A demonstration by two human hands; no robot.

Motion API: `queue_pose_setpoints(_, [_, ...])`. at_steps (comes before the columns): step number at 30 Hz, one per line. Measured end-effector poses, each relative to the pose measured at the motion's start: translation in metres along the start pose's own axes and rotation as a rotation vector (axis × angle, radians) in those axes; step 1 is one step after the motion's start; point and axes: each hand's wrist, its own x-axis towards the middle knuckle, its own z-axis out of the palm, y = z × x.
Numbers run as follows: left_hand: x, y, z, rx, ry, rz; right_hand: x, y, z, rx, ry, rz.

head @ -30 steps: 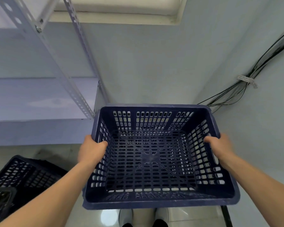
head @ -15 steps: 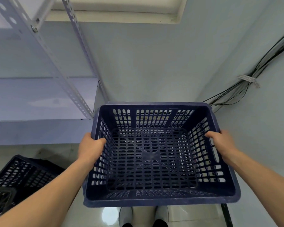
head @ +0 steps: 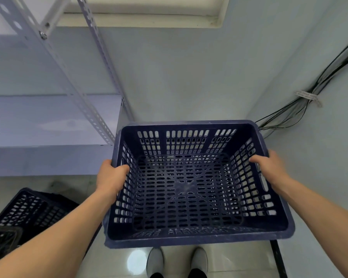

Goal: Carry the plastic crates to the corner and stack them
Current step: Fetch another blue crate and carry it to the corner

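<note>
I hold a dark blue perforated plastic crate (head: 189, 235) in the air in front of me, empty, its opening facing up. My left hand (head: 111, 179) grips its left rim, thumb inside the wall. My right hand (head: 269, 169) grips the right rim the same way. A second dark blue crate (head: 30, 207) sits on the floor at the lower left, partly hidden by my left forearm. Part of a black crate (head: 2, 239) shows at the left edge.
A white slotted metal shelf rack (head: 54, 119) stands at the left against the wall. The room corner lies straight ahead, with black cables (head: 301, 105) running along the right wall. My white shoes (head: 177, 261) stand on the glossy tiled floor below the crate.
The crate has risen slightly and moved a little forward toward the corner. Both hands keep the same grip on its rims.
</note>
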Motion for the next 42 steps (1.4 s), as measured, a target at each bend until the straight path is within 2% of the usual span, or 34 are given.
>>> queue_pose_setpoints(8, [0.009, 0.007, 0.003, 0.04, -0.067, 0.042, 0.014, 0.021, -0.006, -0.024, -0.013, 0.01])
queue_pose_setpoints(14, [0.003, 0.001, 0.001, 0.095, -0.034, 0.053, 0.014, 0.0, -0.002, 0.08, -0.007, -0.013])
queue_pose_setpoints(28, [0.011, 0.011, 0.004, 0.111, -0.029, 0.062, 0.024, 0.0, -0.003, 0.059, -0.023, -0.056])
queue_pose_setpoints(32, [0.009, 0.002, 0.0, 0.183, -0.057, 0.065, 0.015, 0.018, 0.001, -0.111, -0.04, -0.132])
queue_pose_setpoints(35, [0.003, -0.002, -0.002, 0.279, -0.069, 0.086, 0.013, 0.03, -0.005, -0.207, -0.057, -0.105])
queue_pose_setpoints(38, [-0.001, -0.006, 0.0, 0.434, -0.039, 0.164, 0.023, 0.046, -0.007, -0.305, -0.057, -0.122])
queue_pose_setpoints(42, [0.004, -0.004, 0.007, 0.478, 0.017, 0.174, 0.018, 0.037, -0.001, -0.414, -0.003, -0.131])
